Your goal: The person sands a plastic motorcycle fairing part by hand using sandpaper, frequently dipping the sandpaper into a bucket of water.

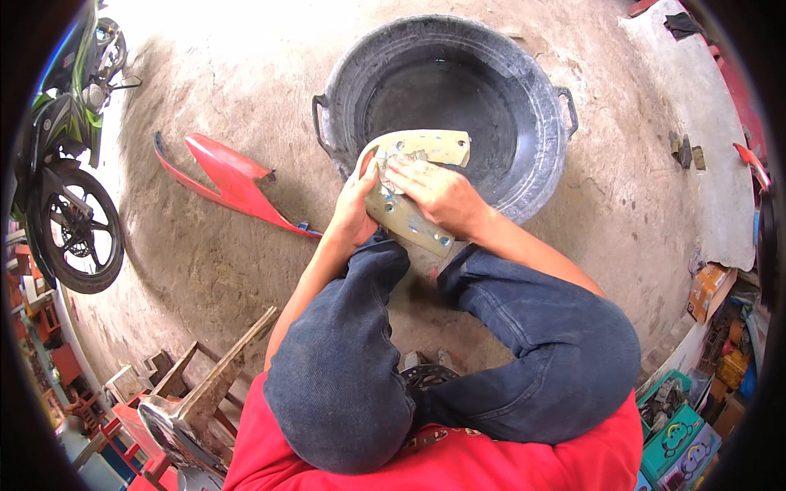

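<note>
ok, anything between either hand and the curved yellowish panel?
Left hand: nothing visible, it grips the panel directly along its left side. Right hand: possibly. A greyish patch shows at its fingers, on the panel's upper left; can't tell if it's a thin sheet under them or just surface finish.

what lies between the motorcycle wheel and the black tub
In the head view, a red curved panel lies on the floor between the wheel and the tub.

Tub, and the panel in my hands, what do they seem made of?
Tub: likely plastic or rubber, dull; its dark grey sides show pale scuffs.
Panel: perhaps fibreglass or plastic, mostly matte; yellowish with patchy blue and white marks.
</note>
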A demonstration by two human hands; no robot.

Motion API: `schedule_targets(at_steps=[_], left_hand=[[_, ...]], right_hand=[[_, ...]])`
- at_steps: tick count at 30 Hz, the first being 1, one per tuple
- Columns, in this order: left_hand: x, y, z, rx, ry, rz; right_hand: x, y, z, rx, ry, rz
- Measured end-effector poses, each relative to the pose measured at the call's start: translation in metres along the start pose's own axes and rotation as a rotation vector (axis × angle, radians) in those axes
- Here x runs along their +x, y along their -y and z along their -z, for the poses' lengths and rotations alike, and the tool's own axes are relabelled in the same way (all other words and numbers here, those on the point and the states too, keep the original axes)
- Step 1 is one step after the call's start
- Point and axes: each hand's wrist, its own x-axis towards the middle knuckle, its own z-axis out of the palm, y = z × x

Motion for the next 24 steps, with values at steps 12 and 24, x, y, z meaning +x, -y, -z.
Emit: schedule_targets(at_steps=[12, 24], left_hand=[[0.002, 0.0, -0.01, 0.046, -0.002, -0.028], [0.0, 0.0, -0.008, 0.031, -0.03, -0.025]], right_hand=[[-0.001, -0.034, 0.008, 0.009, -0.003, -0.162], [-0.02, -0.026, 0.014, -0.121, -0.091, -0.192]])
